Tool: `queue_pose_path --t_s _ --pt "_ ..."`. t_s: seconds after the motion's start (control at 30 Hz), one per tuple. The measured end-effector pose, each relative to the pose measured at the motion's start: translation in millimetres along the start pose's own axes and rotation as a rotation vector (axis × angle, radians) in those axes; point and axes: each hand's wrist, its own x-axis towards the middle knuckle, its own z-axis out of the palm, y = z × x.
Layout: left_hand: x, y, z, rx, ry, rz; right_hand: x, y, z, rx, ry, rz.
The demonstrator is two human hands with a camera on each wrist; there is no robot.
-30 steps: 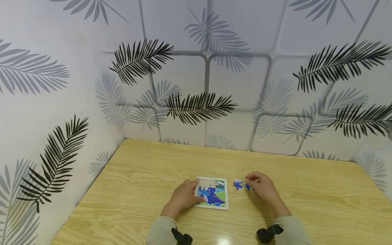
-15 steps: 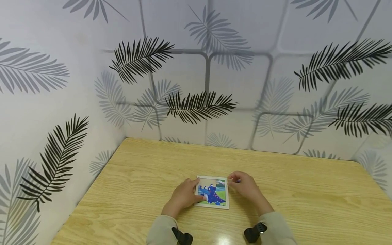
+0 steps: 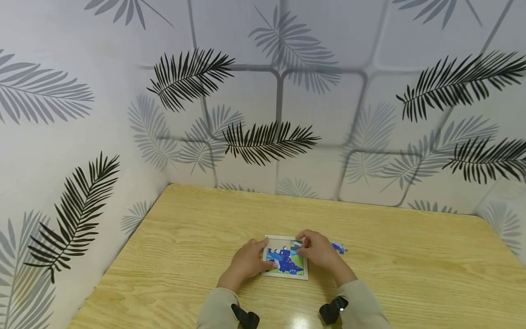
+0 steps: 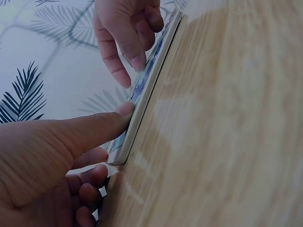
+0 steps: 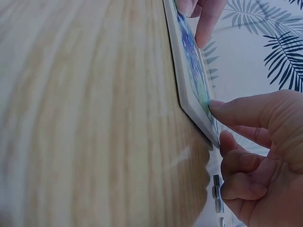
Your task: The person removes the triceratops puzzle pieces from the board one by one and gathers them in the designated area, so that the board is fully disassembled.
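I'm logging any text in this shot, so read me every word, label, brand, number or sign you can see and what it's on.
None can be read.
Puzzle: a picture only, a blue dinosaur, no lettering visible.
Loose piece: blue print, too small to show any text.
Wall: a leaf pattern, no words.
Table: bare wood grain.
Wrist straps: black, no label legible.

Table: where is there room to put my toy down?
The table is bare between the puzzle and the left wall, behind the puzzle up to the back wall, and right of the loose piece. It is crowded around the puzzle, where both hands rest.
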Motion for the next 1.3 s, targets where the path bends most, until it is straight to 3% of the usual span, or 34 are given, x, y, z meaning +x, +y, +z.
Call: queue_pose_path --t_s 0.8,1.3 --pt "0.0 -0.3 -2.8 -0.007 0.009 0.002 2.5 -9.2 -1.9 -0.048 -0.047 0.041" --pt "0.1 0.4 0.0 -0.008 0.006 -0.003 -2.7 -11.3 -2.4 -0.041 -0.017 -0.011"
